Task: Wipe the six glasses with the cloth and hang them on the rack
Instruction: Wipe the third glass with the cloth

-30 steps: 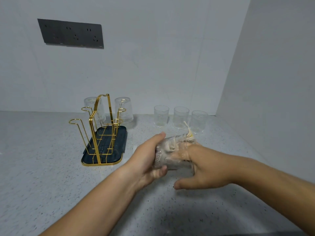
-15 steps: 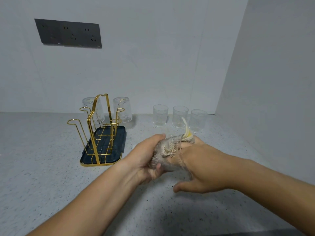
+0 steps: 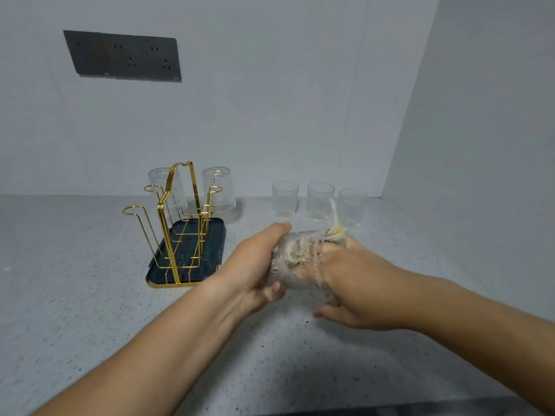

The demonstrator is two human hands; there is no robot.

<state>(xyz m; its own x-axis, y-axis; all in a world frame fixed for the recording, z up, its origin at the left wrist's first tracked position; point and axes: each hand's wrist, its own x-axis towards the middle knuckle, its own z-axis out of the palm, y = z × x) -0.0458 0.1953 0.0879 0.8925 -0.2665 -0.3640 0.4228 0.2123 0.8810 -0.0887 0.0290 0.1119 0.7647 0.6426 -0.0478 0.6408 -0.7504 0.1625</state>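
Two hung glasses (image 3: pixel 166 190) (image 3: pixel 219 189) sit mouth-down on the far pegs of the rack (image 3: pixel 180 223), which stands on its dark tray (image 3: pixel 214 235) left of the counter's (image 3: pixel 90 310) middle. Four pegs look free.

Three standing glasses (image 3: pixel 284 199) (image 3: pixel 319 201) (image 3: pixel 352 207) wait upright in a row along the back edge, toward the right corner. Judged not yet wiped.

Sixth, the held glass (image 3: pixel 295 259), lies on its side in the air above the counter's middle, between both hands.
- left hand (image 3: pixel 255 265): wrapped round the closed end, fingers over the top, thumb under
- right hand (image 3: pixel 354 283): fingers pushed into the mouth with the cloth (image 3: pixel 336 232) bunched round them; how they curl inside is hidden; a yellowish tail of cloth pokes up at the rim

Tally, as a judgement: two done, third mid-wipe, three left, four hangings to go.

Against the earlier frames: same holds, same spot, rack and row unchanged. Cloth tail stands taller than a second ago, so the wiping continues
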